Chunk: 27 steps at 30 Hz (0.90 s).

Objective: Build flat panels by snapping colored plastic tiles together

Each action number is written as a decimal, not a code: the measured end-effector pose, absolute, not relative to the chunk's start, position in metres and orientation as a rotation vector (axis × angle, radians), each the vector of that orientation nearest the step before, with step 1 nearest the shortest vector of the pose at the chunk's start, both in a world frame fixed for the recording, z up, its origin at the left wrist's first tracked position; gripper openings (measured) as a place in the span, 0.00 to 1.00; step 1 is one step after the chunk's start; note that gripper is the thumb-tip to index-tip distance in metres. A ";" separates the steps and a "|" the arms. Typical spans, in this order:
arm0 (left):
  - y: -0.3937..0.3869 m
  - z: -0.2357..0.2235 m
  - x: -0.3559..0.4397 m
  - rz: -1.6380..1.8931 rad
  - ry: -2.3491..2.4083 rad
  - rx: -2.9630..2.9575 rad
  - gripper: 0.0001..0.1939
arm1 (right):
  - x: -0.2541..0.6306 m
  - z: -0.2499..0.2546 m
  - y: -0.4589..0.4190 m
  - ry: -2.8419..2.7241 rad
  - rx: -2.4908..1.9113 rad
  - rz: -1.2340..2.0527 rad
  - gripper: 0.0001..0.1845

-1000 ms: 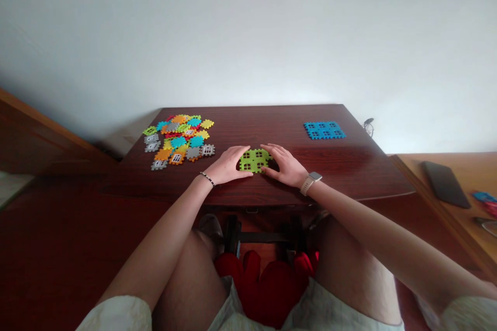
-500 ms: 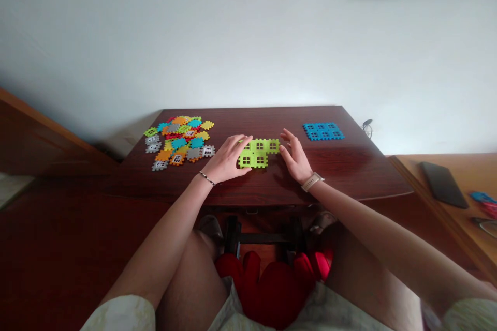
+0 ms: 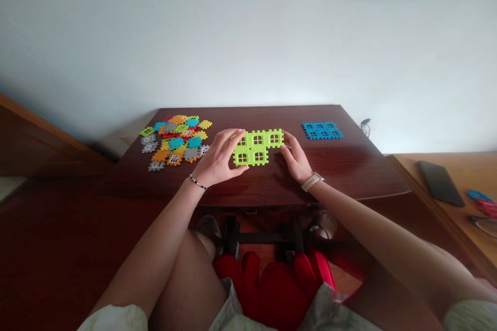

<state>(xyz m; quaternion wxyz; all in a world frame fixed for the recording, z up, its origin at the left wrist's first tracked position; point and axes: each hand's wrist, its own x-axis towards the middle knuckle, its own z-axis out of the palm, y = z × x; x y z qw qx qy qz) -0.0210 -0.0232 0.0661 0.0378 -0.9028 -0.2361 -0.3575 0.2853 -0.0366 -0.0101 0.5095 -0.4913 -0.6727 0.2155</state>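
Observation:
A light green panel (image 3: 258, 148) of several joined interlocking window tiles is between my hands, a little above the table. Three tiles form its upper row, and the lower row is one tile shorter at the right. My left hand (image 3: 219, 158) grips its left edge, thumb at the lower corner and fingers over the upper one. At the other end, my right hand (image 3: 297, 159) holds the upper right tile between thumb and fingers. A finished-looking blue panel (image 3: 322, 131) of window tiles lies flat at the table's back right.
Loose tiles (image 3: 176, 139) in several colours are heaped on the left of the dark brown table (image 3: 248, 189). To the right, a wooden surface (image 3: 411, 170) bears a dark flat device (image 3: 440, 182) and some blue and red pieces (image 3: 483, 202). A wall (image 3: 248, 36) rises behind the table.
The green panel has come up off the table toward me, its right side tipped upward. My right hand has closed on its right end; before, that hand was open beside it.

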 end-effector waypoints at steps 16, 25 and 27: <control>-0.006 0.051 -0.016 -0.978 -0.917 -2.887 0.53 | 0.285 -0.009 -0.035 -1.671 -1.170 0.501 0.28; 0.007 0.026 -0.018 -0.818 -1.071 -3.035 0.50 | 0.284 -0.009 -0.036 -1.671 -1.201 0.449 0.26; 0.007 0.021 -0.018 -0.775 -1.114 -3.069 0.49 | 0.284 -0.008 -0.037 -1.677 -1.198 0.445 0.26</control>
